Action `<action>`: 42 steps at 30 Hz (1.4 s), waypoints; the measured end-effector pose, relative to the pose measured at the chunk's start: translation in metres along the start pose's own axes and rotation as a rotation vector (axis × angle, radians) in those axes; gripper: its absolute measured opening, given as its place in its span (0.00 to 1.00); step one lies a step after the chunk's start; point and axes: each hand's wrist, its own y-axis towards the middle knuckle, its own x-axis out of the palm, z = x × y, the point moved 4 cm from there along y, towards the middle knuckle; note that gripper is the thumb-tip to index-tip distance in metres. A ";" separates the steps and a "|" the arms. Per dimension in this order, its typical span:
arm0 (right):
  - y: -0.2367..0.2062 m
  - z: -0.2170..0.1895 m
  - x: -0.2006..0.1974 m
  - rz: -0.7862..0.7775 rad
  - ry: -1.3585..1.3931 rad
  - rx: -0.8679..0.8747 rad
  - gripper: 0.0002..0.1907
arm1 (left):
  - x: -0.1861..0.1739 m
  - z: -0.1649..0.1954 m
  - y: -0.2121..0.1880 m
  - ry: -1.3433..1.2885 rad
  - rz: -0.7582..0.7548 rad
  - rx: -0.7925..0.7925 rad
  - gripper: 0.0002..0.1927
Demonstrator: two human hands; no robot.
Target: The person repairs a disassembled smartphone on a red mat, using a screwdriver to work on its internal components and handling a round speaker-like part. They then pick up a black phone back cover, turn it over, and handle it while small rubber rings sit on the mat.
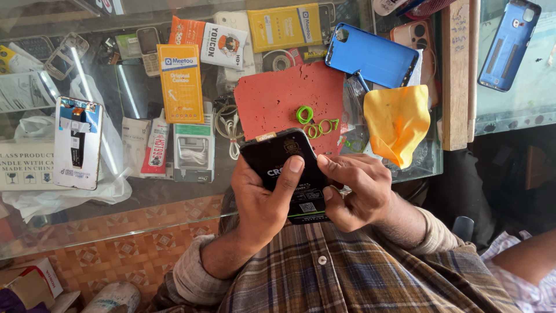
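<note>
Glass counter (145, 200) fills the scene, its top crowded with phone parts and packets above a patterned orange floor. Near the counter's front edge, both hands hold a black phone (286, 165) with its back face up. The left hand (260, 203) wraps the phone from the left, thumb laid across the back. The right hand (353, 188) closes on the phone's right edge, fingertips pressed along the side. Just beyond the phone lies a red mat (278, 98) with a few small green rings (315, 123) on it. A yellow cloth (397, 122) sits right of the mat, and a blue phone back cover (370, 58) lies farther off. An orange packet (180, 84) rests to the left, and far left an opened phone (77, 142) lies on a white plastic bag (110, 185).
</note>
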 end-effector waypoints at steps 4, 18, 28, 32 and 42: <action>0.002 0.000 -0.001 -0.017 -0.007 -0.020 0.26 | -0.001 -0.001 -0.001 0.027 0.011 0.001 0.15; 0.000 0.006 -0.002 -0.025 0.009 0.311 0.21 | 0.006 -0.007 0.003 -0.519 -0.062 -0.156 0.18; -0.007 0.000 -0.003 0.076 0.026 0.326 0.12 | 0.012 -0.003 0.003 -0.626 -0.135 -0.096 0.16; -0.001 -0.002 -0.004 0.068 -0.034 0.228 0.11 | 0.013 -0.002 0.001 -0.625 -0.153 -0.120 0.19; -0.016 0.013 0.005 0.138 0.202 0.385 0.09 | 0.011 -0.001 0.000 -0.812 -0.233 -0.128 0.45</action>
